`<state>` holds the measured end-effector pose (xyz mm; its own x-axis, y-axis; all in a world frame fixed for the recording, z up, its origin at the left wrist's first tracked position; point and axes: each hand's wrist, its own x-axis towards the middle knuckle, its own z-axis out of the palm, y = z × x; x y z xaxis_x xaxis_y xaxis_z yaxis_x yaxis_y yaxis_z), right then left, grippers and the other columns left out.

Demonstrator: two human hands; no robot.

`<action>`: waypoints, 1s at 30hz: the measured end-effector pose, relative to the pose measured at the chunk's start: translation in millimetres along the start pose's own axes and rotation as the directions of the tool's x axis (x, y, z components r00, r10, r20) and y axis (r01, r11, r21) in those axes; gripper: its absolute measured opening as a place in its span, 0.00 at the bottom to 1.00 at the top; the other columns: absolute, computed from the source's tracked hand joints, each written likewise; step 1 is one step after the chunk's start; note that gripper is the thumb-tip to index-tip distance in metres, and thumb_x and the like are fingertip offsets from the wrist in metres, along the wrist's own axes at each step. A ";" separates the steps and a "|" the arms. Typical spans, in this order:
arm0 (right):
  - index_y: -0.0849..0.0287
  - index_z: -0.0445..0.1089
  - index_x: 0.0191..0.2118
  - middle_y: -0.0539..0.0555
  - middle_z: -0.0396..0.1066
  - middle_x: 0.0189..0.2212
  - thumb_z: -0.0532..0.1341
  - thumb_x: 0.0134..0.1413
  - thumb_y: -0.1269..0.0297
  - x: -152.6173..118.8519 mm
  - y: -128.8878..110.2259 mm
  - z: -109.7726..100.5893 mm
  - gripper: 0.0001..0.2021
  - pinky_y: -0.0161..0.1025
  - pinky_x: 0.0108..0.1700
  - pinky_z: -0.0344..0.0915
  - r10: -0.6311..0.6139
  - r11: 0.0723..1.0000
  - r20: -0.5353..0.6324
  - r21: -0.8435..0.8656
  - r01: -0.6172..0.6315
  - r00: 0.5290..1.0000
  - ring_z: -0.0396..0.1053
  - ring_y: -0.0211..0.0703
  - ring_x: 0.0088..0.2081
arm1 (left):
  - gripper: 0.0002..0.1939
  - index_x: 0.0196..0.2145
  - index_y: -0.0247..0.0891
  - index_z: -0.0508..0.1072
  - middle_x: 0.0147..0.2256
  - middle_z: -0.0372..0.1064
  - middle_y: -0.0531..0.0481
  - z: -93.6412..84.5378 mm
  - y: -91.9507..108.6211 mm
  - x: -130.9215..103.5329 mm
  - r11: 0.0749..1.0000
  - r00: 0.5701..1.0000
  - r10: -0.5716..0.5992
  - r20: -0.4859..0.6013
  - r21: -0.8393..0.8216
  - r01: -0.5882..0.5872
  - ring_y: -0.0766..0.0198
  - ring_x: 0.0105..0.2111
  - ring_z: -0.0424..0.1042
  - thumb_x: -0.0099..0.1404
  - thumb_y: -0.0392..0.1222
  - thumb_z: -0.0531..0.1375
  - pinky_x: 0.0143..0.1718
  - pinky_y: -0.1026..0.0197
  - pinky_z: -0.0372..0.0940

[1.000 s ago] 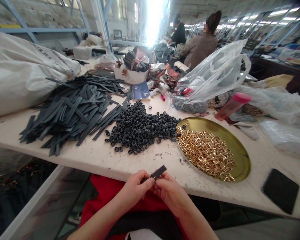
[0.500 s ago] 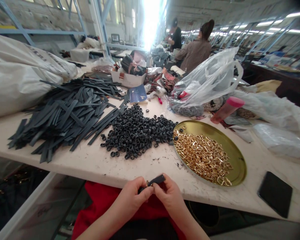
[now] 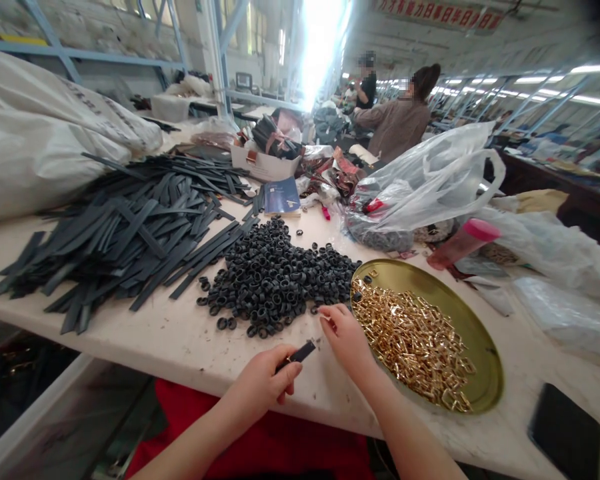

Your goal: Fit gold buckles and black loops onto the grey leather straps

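My left hand point(image 3: 269, 379) is closed on a short dark strap point(image 3: 301, 353), its free end pointing up and to the right past my thumb. The rest of the strap is hidden in my fingers. Beyond it, my right hand point(image 3: 347, 337) hovers at the near right edge of a heap of small black loops point(image 3: 273, 280), fingers bent and a little apart, with nothing visible in them. One loop point(image 3: 314, 309) lies right by its fingertips. Close on the right is a round gold tray point(image 3: 490, 373) with many small gold buckles point(image 3: 415, 340) in it.
A big pile of dark strips point(image 3: 130, 227) covers the table's left, beside a white sack point(image 3: 40, 140). Farther back are a blue booklet point(image 3: 282, 197), a clear plastic bag point(image 3: 430, 177) and a pink-lidded container point(image 3: 463, 243). A black phone-like slab point(image 3: 566, 427) lies at right. Two people stand behind.
My hands have separated. The right one let go of the strap and moved forward to the loops, while the left keeps the strap. The view has tilted slightly.
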<state>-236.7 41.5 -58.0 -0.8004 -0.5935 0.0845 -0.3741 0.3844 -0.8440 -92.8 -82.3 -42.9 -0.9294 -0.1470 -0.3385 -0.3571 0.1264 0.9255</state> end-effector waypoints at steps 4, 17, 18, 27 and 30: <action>0.56 0.69 0.24 0.53 0.63 0.30 0.59 0.44 0.70 25.2 6.5 7.5 0.03 0.41 0.42 0.54 0.028 0.999 0.002 0.041 -0.028 1.000 0.61 0.44 0.35 | 0.13 0.34 0.36 0.65 0.16 0.57 0.60 -5.5 -4.9 2.1 0.998 0.993 -0.058 -0.107 0.026 0.061 0.71 0.13 0.56 0.60 0.48 0.49 0.15 0.69 0.52; 0.59 0.66 0.27 0.45 0.64 0.21 0.70 0.33 0.60 -60.6 -33.6 9.7 0.14 0.31 0.28 0.58 0.356 0.298 0.312 0.855 -0.424 0.881 0.59 0.30 0.21 | 0.14 0.21 0.38 0.61 0.15 0.54 0.59 13.4 20.5 -15.0 0.963 0.986 0.072 -0.150 0.268 -0.029 0.68 0.19 0.57 0.60 0.46 0.48 0.21 0.67 0.48; 0.59 0.67 0.28 0.45 0.64 0.22 0.70 0.33 0.61 -64.3 -33.7 9.3 0.14 0.31 0.28 0.58 0.354 0.297 0.323 0.851 -0.433 0.878 0.59 0.29 0.21 | 0.14 0.21 0.38 0.61 0.15 0.53 0.59 13.6 21.7 -17.8 0.958 0.990 0.063 -0.127 0.285 -0.025 0.68 0.19 0.57 0.60 0.45 0.48 0.21 0.67 0.48; 0.60 0.69 0.30 0.47 0.66 0.24 0.67 0.39 0.59 -87.8 -35.3 17.0 0.12 0.32 0.29 0.58 0.302 0.369 0.356 0.811 -0.453 0.884 0.60 0.32 0.23 | 0.09 0.28 0.37 0.67 0.20 0.61 0.57 20.9 28.7 -38.8 0.967 0.993 0.104 -0.062 0.239 -0.086 0.67 0.23 0.60 0.59 0.40 0.49 0.26 0.67 0.53; 0.60 0.69 0.30 0.47 0.67 0.24 0.67 0.39 0.59 -91.9 -38.7 18.5 0.12 0.33 0.30 0.59 0.317 0.393 0.315 0.815 -0.426 0.895 0.61 0.33 0.24 | 0.09 0.36 0.36 0.63 0.24 0.64 0.56 22.2 23.2 -41.4 0.986 0.986 0.148 -0.072 0.090 -0.142 0.68 0.25 0.62 0.57 0.34 0.49 0.29 0.67 0.56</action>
<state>-140.0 68.0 -42.9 -0.6869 -0.6320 -0.3588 0.5757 -0.1719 -0.7994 -64.7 -51.5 -11.1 -0.9628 -0.1972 -0.1844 -0.2289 0.2339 0.9449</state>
